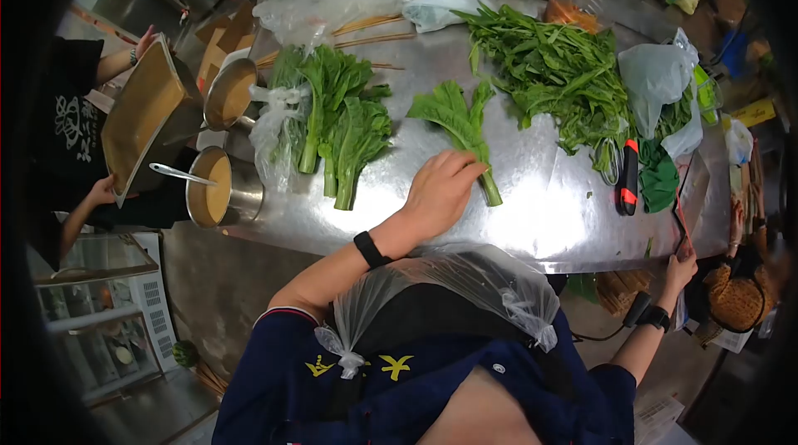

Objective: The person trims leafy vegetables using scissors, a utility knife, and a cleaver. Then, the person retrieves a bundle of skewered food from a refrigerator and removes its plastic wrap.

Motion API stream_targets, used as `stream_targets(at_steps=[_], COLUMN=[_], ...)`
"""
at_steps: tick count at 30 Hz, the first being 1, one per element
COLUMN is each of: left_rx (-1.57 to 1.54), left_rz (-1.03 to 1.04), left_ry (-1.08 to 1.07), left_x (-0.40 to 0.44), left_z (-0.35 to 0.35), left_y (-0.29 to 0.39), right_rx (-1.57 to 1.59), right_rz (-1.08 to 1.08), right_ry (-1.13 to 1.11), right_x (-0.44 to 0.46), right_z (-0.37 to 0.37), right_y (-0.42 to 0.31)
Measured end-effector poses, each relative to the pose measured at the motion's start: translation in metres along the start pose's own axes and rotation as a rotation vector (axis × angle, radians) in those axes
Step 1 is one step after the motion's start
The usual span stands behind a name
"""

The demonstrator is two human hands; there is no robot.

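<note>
My left hand (445, 191) lies over the table with its fingers curled at the stalk of a single leafy green (457, 117). At the table's right edge, my right hand (683, 269) is closed round the lower end of a flat grey tool with a red edge (688, 196), which looks like a knife. Left of my left hand lie several leafy stalks (357, 142), beside a tied clear bag (283, 125). A heap of long green leaves (549, 71) lies beyond the single green. The black and red handle (629, 179) of another tool is left of the grey one.
The metal table (399, 229) holds plastic bags (332, 4) and skewers (374, 38) at the back. Two pots (218, 187) stand at its left edge. At the far left another person's hands hold a large metal tray (145, 117). A pale bag (657, 83) lies right.
</note>
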State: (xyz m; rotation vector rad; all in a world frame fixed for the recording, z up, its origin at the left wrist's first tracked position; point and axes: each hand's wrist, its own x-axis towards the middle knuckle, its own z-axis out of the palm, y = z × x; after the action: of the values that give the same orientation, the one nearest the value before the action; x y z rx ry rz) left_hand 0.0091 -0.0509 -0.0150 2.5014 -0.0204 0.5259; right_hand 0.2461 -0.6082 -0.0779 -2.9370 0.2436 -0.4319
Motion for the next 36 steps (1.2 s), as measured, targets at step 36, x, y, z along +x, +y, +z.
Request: stream_targets(at_steps=[36], left_rx=[0.028], left_rz=[-0.04], left_ry=[0.173], left_x=[0.027], left_z=[-0.008], left_y=[0.022], right_rx=[1.244], right_rz=[-0.194], right_ry=[-0.664], right_x=[-0.16], right_z=[-0.129], right_y=[-0.325])
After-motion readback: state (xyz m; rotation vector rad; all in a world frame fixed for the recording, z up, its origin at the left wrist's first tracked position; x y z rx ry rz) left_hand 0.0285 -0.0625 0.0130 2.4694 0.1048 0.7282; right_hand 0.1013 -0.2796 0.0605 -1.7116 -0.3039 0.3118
